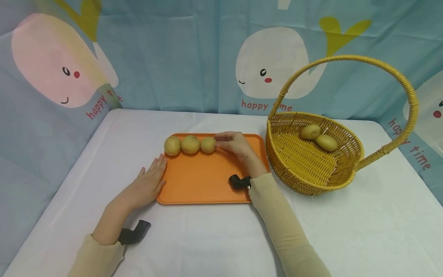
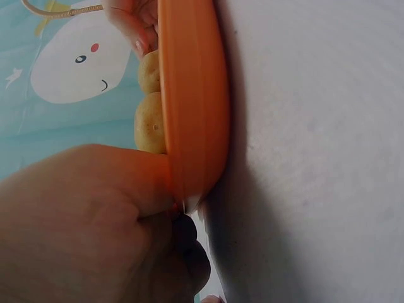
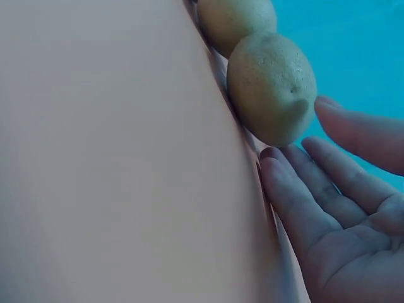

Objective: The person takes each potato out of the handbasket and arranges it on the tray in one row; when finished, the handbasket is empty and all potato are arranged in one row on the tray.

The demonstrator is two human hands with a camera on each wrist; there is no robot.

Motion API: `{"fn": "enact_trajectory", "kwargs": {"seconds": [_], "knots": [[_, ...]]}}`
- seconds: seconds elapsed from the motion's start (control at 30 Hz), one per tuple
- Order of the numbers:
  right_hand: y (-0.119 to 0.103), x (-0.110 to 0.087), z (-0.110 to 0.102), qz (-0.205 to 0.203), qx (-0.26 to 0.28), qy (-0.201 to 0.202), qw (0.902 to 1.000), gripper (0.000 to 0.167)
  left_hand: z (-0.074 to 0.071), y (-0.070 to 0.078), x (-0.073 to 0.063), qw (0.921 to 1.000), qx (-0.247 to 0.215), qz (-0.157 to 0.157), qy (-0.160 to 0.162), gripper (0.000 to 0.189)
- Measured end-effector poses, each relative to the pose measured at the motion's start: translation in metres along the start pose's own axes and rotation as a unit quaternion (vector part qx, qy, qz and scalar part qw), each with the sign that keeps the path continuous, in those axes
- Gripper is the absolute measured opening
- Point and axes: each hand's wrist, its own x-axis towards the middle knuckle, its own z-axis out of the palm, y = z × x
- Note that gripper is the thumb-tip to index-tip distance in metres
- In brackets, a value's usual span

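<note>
Three potatoes stand in a row along the back edge of an orange tray (image 1: 204, 177): a left potato (image 1: 172, 146), a middle potato (image 1: 190, 144) and a right potato (image 1: 208, 145). My right hand (image 1: 237, 145) is at the right end of the row. In the right wrist view its fairly straight fingers lie close against the end potato (image 3: 271, 88), the thumb beside it, without wrapping round it. My left hand (image 1: 147, 186) rests at the tray's left side with fingers extended. The left wrist view shows the thumb (image 2: 148, 183) against the tray's side.
Right of the tray stands a yellow wicker basket (image 1: 304, 181) with a tall arched handle (image 1: 391, 69). Inside it lie two potatoes (image 1: 326, 142). A white cloth (image 1: 207, 238) covers the table, and a blue printed curtain (image 1: 173, 69) hangs behind. A black wrist camera (image 1: 135, 232) sits at the left wrist.
</note>
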Motion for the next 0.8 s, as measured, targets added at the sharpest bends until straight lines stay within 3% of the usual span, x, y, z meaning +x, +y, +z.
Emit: {"fn": "enact_trajectory", "kwargs": {"seconds": [0.2,0.43,0.63,0.8], "knots": [[-0.019,-0.01,-0.006,-0.029,-0.002,0.025,0.9992,0.036,0.002,-0.002,0.001,1.0,0.0,0.007,0.0,0.061],[-0.059,-0.035,-0.021,-0.085,0.001,0.017,0.9962,0.035,0.006,-0.006,0.0,0.9997,-0.008,0.012,0.019,0.062],[-0.084,-0.057,-0.055,-0.113,-0.025,0.027,0.9929,0.036,0.005,-0.003,0.0,0.9999,-0.001,0.01,0.014,0.062],[-0.092,-0.073,-0.096,-0.129,-0.055,0.063,0.9881,0.037,0.004,-0.001,0.001,0.9998,0.006,0.011,0.013,0.061]]}}
